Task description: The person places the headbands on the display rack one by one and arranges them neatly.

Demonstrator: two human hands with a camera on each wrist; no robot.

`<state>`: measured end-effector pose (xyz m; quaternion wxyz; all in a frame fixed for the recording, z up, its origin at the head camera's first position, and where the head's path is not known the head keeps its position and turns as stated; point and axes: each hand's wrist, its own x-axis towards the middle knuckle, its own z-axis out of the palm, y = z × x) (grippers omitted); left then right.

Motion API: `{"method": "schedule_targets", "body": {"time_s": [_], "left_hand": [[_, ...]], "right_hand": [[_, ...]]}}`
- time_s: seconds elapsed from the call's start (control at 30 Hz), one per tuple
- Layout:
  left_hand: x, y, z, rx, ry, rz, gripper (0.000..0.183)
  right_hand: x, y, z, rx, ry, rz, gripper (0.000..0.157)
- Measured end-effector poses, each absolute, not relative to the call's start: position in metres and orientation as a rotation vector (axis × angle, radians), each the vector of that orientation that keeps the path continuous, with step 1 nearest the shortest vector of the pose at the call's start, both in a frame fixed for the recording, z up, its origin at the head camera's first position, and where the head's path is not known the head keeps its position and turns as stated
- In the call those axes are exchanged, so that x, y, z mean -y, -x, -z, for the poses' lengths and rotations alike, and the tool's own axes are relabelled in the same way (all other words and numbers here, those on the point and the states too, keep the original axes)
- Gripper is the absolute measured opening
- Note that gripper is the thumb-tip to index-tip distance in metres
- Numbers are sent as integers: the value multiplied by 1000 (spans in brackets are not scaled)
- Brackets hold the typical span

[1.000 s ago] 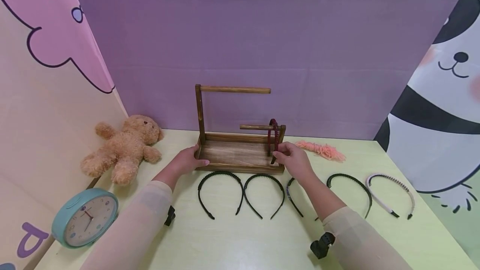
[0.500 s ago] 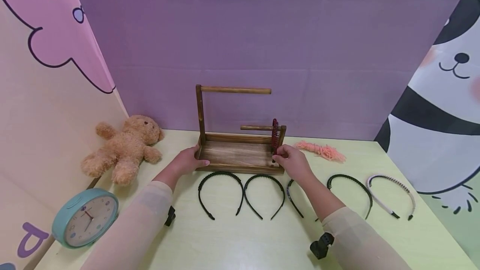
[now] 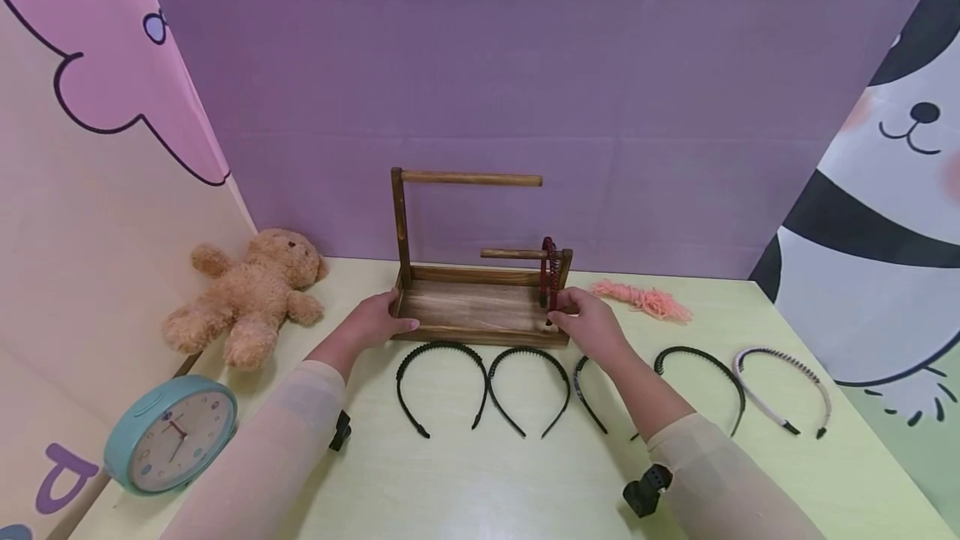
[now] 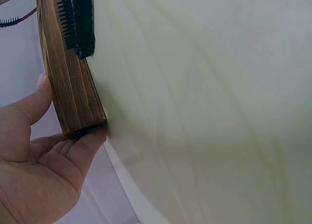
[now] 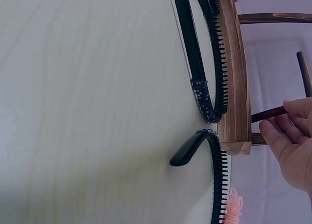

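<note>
A brown wooden rack (image 3: pixel 480 336) with a tray base, a tall rod on the left and a short lower rod on the right stands at the back of the table. My left hand (image 3: pixel 371 321) grips the tray's left end, thumb over the front edge; in the left wrist view the fingers lie at the end's underside. A dark red toothed headband (image 3: pixel 552 269) hangs over the short rod, near its post. My right hand (image 3: pixel 590 325) pinches its lower end between thumb and fingers, as the right wrist view shows with the dark red tip (image 5: pixel 269 114).
Several headbands lie in a row before the rack, among them a black one (image 3: pixel 442 346) and a pale lilac one (image 3: pixel 822 392). Pink yarn (image 3: pixel 648 302) lies right of the rack. A teddy bear (image 3: pixel 262 298) and a teal clock (image 3: pixel 171 440) sit on the left.
The red headband has shifted slightly right along the short rod, toward its post, and has turned a little in my right hand. My left hand has kept its grip on the rack.
</note>
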<state>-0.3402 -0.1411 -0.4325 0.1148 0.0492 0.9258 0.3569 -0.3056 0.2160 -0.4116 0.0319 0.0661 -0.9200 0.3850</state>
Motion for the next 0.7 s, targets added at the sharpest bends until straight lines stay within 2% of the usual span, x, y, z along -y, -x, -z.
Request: {"method": "schedule_targets", "body": {"time_s": [0.3,0.7], "left_hand": [[141,340,432,-2716,-143,-1023,85],[140,340,432,-2716,-143,-1033,85]], "right_hand": [[-218,305,413,2845,-256,-1121,10],[-222,303,411,2867,-283,-1083,16]]}}
